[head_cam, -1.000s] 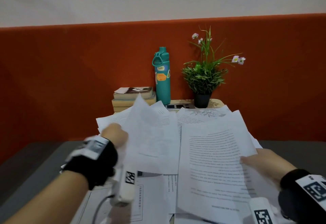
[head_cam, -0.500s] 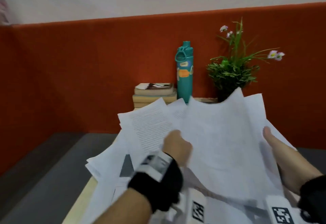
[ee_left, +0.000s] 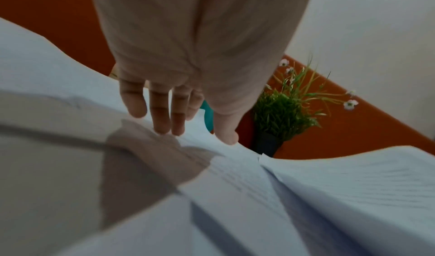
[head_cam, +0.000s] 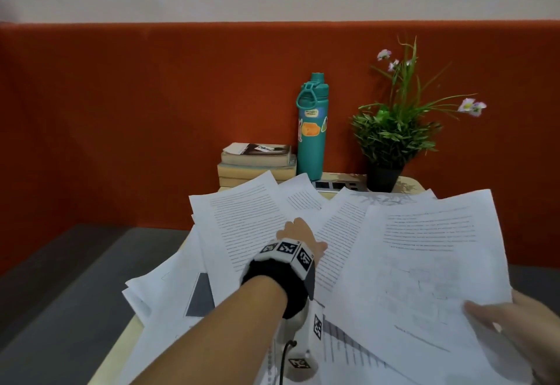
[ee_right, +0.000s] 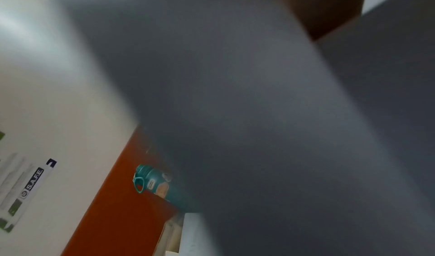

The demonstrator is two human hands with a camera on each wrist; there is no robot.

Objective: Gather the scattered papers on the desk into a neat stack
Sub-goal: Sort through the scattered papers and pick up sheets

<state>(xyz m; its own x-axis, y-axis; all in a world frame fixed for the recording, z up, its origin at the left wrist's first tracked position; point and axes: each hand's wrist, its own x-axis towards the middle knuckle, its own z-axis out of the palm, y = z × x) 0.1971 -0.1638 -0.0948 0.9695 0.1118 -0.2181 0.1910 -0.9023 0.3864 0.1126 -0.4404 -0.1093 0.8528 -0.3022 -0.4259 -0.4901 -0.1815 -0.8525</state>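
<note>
The papers (head_cam: pixel 254 233) lie spread all over the desk (head_cam: pixel 127 336), one on top of another, with their corners pointing different ways. Most have lines of small print. One low on the left has a grey shape on it.

One sheet (head_cam: pixel 424 266) is on the right side, lifted a bit at its near corner. The right hand (head_cam: pixel 521 324) holds that corner, with the thumb on top of the page. The other fingers are under the paper, so I cannot tell how they lie. The right wrist view is mostly filled by a blurry grey sheet.

The left hand (head_cam: pixel 298 234) reaches out over the middle of the pile. In the left wrist view its fingers (ee_left: pixel 162 115) are straight and a little apart, with the tips touching the paper. It is not gripping anything.

At the back of the desk stands a teal bottle (head_cam: pixel 312 130). Just left of it is a small pile of books (head_cam: pixel 257 163). To the right is a green plant (head_cam: pixel 394 130) in a black pot. Behind them is an orange-red wall panel (head_cam: pixel 121 112).
</note>
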